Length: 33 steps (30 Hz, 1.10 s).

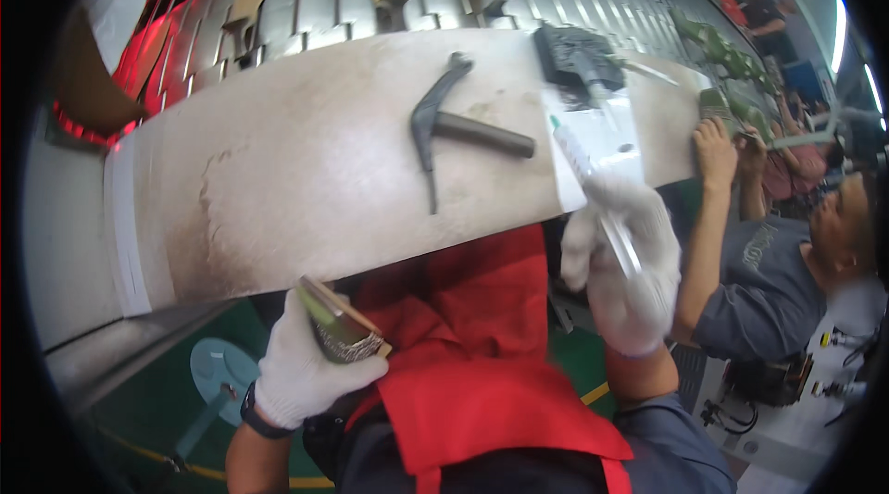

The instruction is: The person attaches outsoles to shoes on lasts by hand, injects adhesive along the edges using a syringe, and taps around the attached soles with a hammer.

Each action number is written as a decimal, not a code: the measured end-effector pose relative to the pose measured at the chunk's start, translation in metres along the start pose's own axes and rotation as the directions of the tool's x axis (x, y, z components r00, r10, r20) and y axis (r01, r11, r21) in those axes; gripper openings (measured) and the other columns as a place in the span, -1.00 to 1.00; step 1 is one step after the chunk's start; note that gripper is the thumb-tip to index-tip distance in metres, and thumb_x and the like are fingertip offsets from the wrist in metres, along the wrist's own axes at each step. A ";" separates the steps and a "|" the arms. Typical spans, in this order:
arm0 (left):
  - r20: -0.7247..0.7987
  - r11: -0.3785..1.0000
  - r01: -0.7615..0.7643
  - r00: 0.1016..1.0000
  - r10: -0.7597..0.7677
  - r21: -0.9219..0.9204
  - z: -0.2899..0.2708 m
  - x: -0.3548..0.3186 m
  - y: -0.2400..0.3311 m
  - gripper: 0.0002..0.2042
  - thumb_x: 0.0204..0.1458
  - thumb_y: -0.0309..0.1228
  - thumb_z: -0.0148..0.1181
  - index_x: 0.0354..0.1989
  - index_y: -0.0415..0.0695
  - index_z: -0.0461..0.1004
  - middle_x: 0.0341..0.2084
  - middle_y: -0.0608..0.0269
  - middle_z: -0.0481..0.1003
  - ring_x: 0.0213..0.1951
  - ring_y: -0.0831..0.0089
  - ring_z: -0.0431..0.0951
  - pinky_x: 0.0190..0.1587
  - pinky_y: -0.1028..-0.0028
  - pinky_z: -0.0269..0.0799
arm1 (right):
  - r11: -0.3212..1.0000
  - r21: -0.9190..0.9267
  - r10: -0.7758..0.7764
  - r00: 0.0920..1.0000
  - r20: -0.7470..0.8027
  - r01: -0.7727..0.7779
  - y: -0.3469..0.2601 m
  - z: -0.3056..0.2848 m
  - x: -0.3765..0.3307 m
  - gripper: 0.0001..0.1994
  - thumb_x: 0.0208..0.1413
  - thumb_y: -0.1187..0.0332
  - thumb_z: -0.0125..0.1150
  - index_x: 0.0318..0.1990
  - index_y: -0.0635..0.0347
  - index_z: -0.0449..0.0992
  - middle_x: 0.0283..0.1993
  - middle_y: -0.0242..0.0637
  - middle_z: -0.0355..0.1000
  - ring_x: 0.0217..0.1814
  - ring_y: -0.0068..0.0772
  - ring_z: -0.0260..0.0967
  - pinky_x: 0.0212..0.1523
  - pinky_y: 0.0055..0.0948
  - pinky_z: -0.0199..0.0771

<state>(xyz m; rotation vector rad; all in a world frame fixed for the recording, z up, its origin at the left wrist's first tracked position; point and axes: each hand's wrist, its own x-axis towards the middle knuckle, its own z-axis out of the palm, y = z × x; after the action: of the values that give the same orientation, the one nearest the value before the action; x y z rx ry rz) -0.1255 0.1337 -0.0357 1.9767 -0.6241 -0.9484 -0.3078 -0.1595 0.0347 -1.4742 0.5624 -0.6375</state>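
My left hand point(301, 364), in a white glove, grips a small flat block point(335, 323) with a green and tan face and a rough grey edge, held below the workbench edge over my red apron point(472, 355). My right hand point(625, 262), also gloved, is closed around a long clear tube-shaped tool point(593, 184) with a green tip that points up over the bench. A hammer point(454, 128) with a dark head and grey handle lies on the worn metal bench point(306, 179), left of my right hand.
A black tool point(579, 59) lies on a white sheet point(602, 137) at the bench's far right. Behind the bench runs a slatted conveyor point(370, 3) carrying tan pieces. Another person in a grey shirt point(759, 281) works at my right, hand on the bench.
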 end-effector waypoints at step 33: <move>0.260 0.941 0.122 0.965 -0.037 -0.317 0.005 0.014 0.001 -0.07 -0.11 -0.18 0.76 0.37 -0.27 0.30 0.05 0.10 0.60 0.04 0.35 0.65 0.17 0.28 0.59 | 0.955 0.149 0.056 0.648 0.760 -0.257 -0.013 0.040 -0.024 -0.02 -0.21 0.03 0.83 0.29 0.56 0.53 0.03 0.06 0.57 -0.13 -0.27 0.57 -0.12 -0.38 0.58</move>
<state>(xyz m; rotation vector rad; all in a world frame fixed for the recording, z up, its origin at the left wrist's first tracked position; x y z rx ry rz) -0.1214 0.1208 -0.0419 1.6058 -0.4860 -1.2788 -0.2979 -0.1139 0.0477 -1.2851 -0.0542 0.0879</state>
